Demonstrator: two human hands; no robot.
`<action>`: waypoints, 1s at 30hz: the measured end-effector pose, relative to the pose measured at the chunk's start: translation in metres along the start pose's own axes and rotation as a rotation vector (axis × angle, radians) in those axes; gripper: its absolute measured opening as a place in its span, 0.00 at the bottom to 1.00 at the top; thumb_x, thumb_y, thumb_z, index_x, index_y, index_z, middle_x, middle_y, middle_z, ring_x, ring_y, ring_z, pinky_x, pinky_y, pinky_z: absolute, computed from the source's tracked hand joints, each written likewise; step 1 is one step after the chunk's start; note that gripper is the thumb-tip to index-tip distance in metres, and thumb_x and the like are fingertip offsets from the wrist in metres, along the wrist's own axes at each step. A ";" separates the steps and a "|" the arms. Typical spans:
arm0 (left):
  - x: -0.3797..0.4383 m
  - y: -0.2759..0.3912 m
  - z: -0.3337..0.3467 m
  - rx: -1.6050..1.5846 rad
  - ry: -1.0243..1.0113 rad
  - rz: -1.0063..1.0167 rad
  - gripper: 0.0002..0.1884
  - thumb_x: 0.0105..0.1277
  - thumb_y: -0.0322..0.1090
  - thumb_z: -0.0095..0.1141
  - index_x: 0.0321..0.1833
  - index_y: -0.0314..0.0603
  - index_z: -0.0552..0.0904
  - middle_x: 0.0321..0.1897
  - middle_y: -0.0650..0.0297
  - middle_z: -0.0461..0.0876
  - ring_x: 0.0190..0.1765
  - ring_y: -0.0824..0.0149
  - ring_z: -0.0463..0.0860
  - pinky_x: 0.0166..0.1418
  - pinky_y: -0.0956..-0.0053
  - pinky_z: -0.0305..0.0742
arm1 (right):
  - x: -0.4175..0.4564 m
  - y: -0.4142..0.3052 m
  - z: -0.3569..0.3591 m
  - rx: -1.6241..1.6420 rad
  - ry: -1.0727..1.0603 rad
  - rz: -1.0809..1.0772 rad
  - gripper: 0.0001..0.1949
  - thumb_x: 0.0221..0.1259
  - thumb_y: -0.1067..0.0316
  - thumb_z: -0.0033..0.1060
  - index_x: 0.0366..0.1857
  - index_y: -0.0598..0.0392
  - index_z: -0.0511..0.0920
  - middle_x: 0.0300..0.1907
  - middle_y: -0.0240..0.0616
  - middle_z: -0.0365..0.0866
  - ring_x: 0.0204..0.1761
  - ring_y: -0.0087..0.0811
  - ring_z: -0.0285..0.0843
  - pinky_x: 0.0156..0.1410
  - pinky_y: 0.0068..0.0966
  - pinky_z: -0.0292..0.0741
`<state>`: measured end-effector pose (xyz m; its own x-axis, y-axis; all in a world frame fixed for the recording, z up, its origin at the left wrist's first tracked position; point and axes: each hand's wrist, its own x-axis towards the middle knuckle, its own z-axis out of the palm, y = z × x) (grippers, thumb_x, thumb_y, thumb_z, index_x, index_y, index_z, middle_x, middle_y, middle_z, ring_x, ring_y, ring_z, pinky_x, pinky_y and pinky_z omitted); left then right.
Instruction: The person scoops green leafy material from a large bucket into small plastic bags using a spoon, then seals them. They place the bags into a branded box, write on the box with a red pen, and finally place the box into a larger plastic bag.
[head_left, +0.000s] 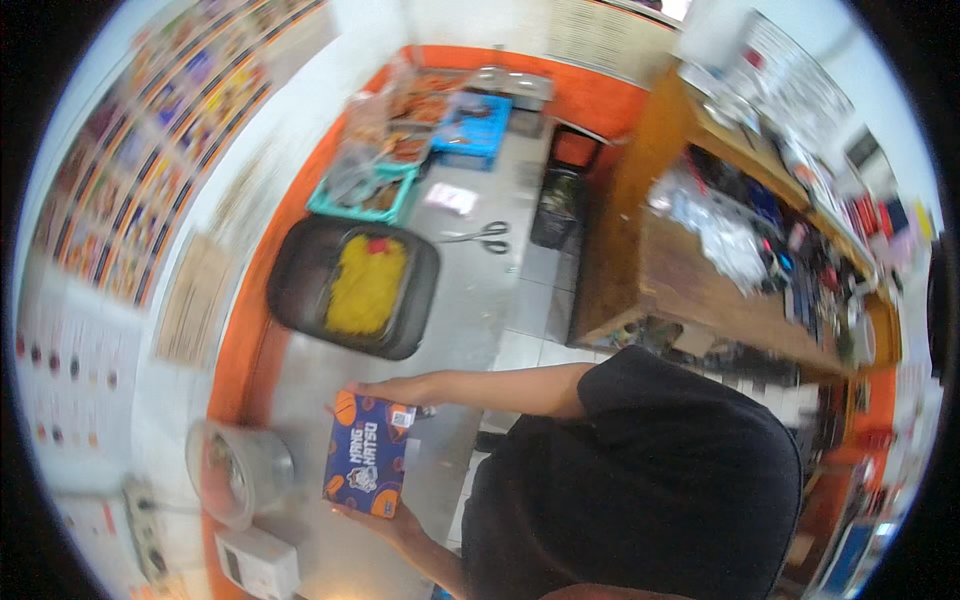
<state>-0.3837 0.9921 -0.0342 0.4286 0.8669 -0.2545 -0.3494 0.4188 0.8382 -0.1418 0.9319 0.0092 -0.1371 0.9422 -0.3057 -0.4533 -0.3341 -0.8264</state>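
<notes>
Between my two hands is a printed cardboard box (365, 457), dark blue with orange patches, a cartoon figure and white writing. My right hand (386, 390) grips its upper end in the picture, and my left hand (379, 523) holds the lower end. Some fingers are hidden beneath the box. Beyond my right hand sits a black plastic tub (300, 292). Inside it, a smaller tray holds shredded yellow food (367, 289) with a small red piece at one end. The box is held over a metal worktop (330, 555).
Scissors (487, 238) lie near a small pale packet (451, 199). Farther along stand a turquoise basket (409, 196), a blue crate (495, 131) and trays of reddish-brown food (427, 105). A clear container (262, 465) and white device (259, 566) line the wall. Behind is a wooden shelf unit (622, 217).
</notes>
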 end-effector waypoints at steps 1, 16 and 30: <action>-0.002 -0.015 0.027 0.048 -0.100 -0.017 0.45 0.70 0.80 0.41 0.80 0.61 0.61 0.78 0.57 0.64 0.76 0.48 0.70 0.64 0.46 0.81 | -0.042 -0.006 -0.014 0.005 0.105 -0.038 0.49 0.70 0.18 0.33 0.78 0.52 0.66 0.73 0.44 0.73 0.74 0.38 0.71 0.79 0.35 0.67; -0.195 -0.380 0.395 0.405 -1.124 -0.891 0.37 0.77 0.70 0.43 0.77 0.51 0.68 0.70 0.61 0.78 0.70 0.57 0.78 0.70 0.51 0.76 | -0.577 0.249 -0.208 0.564 1.284 -0.538 0.42 0.70 0.21 0.43 0.60 0.56 0.76 0.52 0.40 0.85 0.51 0.28 0.85 0.57 0.30 0.83; -0.284 -0.554 0.571 0.935 -1.420 -0.795 0.32 0.73 0.44 0.66 0.75 0.40 0.69 0.64 0.54 0.82 0.67 0.58 0.81 0.75 0.62 0.72 | -0.796 0.408 -0.302 0.523 1.541 -0.199 0.38 0.77 0.31 0.46 0.74 0.56 0.71 0.71 0.45 0.75 0.66 0.39 0.77 0.67 0.39 0.77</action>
<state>0.1637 0.3600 -0.1510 0.6942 -0.4766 -0.5394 0.5509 -0.1305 0.8243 0.0485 0.0374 -0.2277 0.7665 -0.0533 -0.6400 -0.6303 0.1284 -0.7656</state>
